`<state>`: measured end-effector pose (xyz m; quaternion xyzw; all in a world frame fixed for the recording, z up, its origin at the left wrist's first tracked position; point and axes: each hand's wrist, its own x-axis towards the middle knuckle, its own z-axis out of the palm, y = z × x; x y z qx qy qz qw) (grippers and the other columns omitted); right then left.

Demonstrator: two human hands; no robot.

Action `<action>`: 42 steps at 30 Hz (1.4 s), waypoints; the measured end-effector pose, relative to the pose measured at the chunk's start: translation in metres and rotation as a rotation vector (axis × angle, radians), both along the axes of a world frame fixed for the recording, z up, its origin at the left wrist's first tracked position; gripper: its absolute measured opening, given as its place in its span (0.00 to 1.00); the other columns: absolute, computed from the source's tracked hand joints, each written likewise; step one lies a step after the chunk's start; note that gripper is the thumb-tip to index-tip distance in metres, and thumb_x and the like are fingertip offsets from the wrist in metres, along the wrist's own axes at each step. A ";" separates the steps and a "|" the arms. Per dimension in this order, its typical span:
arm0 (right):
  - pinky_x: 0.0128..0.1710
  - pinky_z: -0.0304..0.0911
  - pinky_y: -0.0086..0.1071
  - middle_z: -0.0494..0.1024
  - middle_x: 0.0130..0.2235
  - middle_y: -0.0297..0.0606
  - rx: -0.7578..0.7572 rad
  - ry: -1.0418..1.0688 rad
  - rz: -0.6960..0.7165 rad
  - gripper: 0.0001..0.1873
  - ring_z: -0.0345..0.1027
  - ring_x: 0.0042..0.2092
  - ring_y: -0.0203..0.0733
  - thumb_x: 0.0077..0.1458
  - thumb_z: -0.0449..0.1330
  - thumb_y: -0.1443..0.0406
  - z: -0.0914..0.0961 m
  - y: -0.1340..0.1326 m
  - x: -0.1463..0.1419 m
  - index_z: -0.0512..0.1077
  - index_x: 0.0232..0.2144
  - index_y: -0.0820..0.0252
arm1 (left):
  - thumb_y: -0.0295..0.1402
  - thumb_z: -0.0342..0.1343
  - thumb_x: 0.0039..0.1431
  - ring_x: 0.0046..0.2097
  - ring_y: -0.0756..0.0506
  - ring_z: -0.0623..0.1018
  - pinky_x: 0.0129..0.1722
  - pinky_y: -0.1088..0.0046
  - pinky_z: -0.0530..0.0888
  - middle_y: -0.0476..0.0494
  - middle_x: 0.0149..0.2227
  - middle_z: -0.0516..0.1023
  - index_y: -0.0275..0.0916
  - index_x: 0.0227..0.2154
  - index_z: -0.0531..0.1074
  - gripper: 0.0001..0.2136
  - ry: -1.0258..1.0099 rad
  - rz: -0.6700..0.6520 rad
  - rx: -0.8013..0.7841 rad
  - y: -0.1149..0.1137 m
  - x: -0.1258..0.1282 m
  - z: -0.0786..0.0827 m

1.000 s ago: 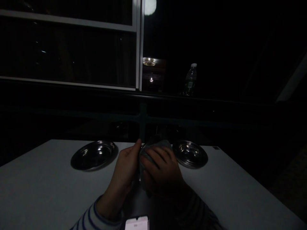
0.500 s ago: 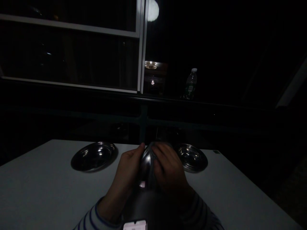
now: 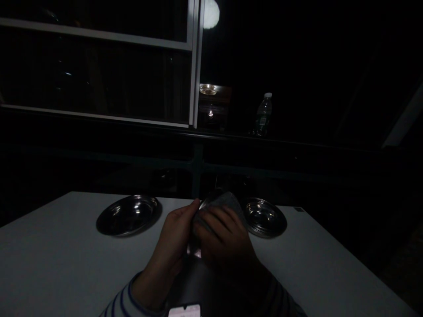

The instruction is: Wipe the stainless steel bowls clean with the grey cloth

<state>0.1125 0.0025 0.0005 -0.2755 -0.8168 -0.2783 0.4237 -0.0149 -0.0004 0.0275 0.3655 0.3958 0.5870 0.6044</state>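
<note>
In the head view my left hand grips the left side of a shiny metal bowl, its thumb up along the rim. Most of that bowl is hidden behind my hands, and it appears tilted. A grey cloth is in my right hand, whose bent fingers press it against the bowl's surface. One wide metal bowl rests on the table to the left. To the right sits another metal bowl, with several rims showing as if stacked.
A white table spreads beneath both hands. At the bottom edge a lit phone is partly visible. Beyond the table, a plastic bottle stands on a dark ledge beside a window frame. The scene is very dim.
My right hand and the cloth have shifted left across the bowl, covering more of its shiny face. The left hand keeps its hold in nearly the same place.
</note>
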 end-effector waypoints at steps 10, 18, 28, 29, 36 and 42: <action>0.53 0.53 0.43 0.72 0.47 0.39 -0.051 -0.073 0.104 0.15 0.58 0.52 0.44 0.55 0.48 0.66 -0.002 0.003 0.005 0.69 0.42 0.61 | 0.37 0.60 0.43 0.19 0.53 0.69 0.18 0.81 0.63 0.49 0.16 0.71 0.33 0.18 0.71 0.11 -0.015 0.013 -0.046 0.003 -0.003 0.002; 0.49 0.58 0.38 0.72 0.46 0.41 -0.081 -0.036 0.071 0.15 0.59 0.51 0.43 0.55 0.49 0.68 -0.007 0.006 0.003 0.70 0.42 0.65 | 0.37 0.59 0.45 0.20 0.52 0.71 0.20 0.79 0.65 0.47 0.17 0.73 0.32 0.20 0.72 0.11 -0.085 0.051 -0.077 0.006 -0.005 0.000; 0.47 0.55 0.40 0.72 0.47 0.40 -0.073 -0.046 0.080 0.14 0.58 0.51 0.44 0.55 0.49 0.68 -0.014 0.007 -0.004 0.69 0.43 0.64 | 0.38 0.59 0.45 0.19 0.53 0.69 0.20 0.79 0.64 0.50 0.16 0.71 0.33 0.19 0.71 0.11 -0.109 0.065 -0.058 0.008 -0.008 0.001; 0.47 0.54 0.40 0.72 0.47 0.38 -0.057 -0.097 0.099 0.14 0.58 0.51 0.44 0.56 0.48 0.66 -0.014 0.007 -0.004 0.69 0.43 0.62 | 0.38 0.59 0.45 0.18 0.53 0.68 0.18 0.79 0.62 0.51 0.15 0.70 0.33 0.18 0.71 0.12 -0.102 0.074 -0.068 0.008 -0.008 0.001; 0.45 0.56 0.37 0.73 0.44 0.41 -0.106 0.037 0.039 0.13 0.60 0.49 0.43 0.54 0.50 0.69 -0.007 0.005 0.005 0.70 0.41 0.64 | 0.38 0.57 0.47 0.20 0.52 0.70 0.21 0.77 0.65 0.49 0.17 0.72 0.34 0.20 0.71 0.11 -0.058 -0.042 -0.053 0.007 -0.006 -0.001; 0.46 0.52 0.41 0.72 0.47 0.36 -0.098 -0.118 0.111 0.14 0.58 0.50 0.43 0.55 0.50 0.65 -0.010 0.002 0.007 0.68 0.43 0.59 | 0.38 0.57 0.46 0.19 0.52 0.70 0.19 0.79 0.63 0.48 0.16 0.72 0.33 0.19 0.71 0.11 -0.002 -0.035 -0.045 0.005 -0.005 0.001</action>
